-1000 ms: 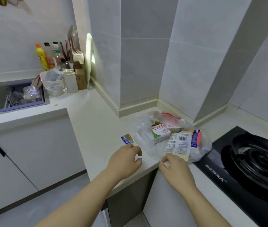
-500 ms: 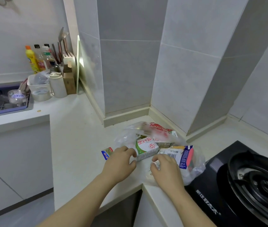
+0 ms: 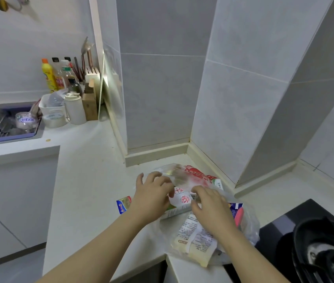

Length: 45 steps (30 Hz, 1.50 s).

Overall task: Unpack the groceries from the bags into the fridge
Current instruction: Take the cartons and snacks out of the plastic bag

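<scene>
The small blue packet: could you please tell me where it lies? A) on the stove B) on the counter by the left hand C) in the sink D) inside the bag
B: the small blue packet lies on the white counter beside the left hand, outside the clear bag.

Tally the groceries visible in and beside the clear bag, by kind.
Cartons: 1, white-and-green carton.
Packets in the clear bag: 3, red packet, pale labelled packet, blue-and-pink packet.
Packets beside it: 1, small blue packet.
Total: 5 visible.
</scene>
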Motion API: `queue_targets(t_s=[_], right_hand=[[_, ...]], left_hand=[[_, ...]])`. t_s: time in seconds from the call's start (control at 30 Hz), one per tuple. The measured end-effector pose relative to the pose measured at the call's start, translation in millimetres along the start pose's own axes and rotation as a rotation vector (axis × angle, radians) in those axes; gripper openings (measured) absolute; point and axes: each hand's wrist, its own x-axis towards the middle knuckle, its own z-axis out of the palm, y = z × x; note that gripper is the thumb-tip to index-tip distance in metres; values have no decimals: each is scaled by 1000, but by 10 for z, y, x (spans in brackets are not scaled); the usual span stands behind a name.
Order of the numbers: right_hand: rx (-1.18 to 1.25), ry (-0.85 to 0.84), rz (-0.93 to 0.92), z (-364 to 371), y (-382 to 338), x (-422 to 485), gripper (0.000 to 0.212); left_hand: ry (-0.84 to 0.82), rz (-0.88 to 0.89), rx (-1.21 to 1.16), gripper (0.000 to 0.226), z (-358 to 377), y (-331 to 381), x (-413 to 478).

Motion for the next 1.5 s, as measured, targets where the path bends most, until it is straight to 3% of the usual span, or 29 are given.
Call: queue_targets(t_s=[0.17,0.33,0.43,0.57,0.7,1.03,1.13,1.33,1.5], right_hand=[[-152,-149,-135,20,268,288,39],[-145,-209,-91,85,449,498,45],[-111,-208,-43,84,468,616,46],[0,-270,28,83,512,747,64],[-42,-344,26,154,582,807,78],[-71,-194,-33,259,607,594,61],[-67,-128,-59,248,608,488,69],[-108,-136,0,211,574,357,80],[-93,-246,86,189,537,292,83]], left_hand=[[-182,33,30,30,179,-6,270],[-335,13,77,84,324,-18,378],[-360,-24,64,99,375,-94,428],[-419,-86,-19,100,454,-138,427],[-413,-123,-51,101,520,-122,395],[-379,-188,-82,97,533,-117,308],[-377,-183,-83,92,502,-96,299],[-311,-119,-20,80,497,-103,162],[-381,-98,11,82,422,-210,86]])
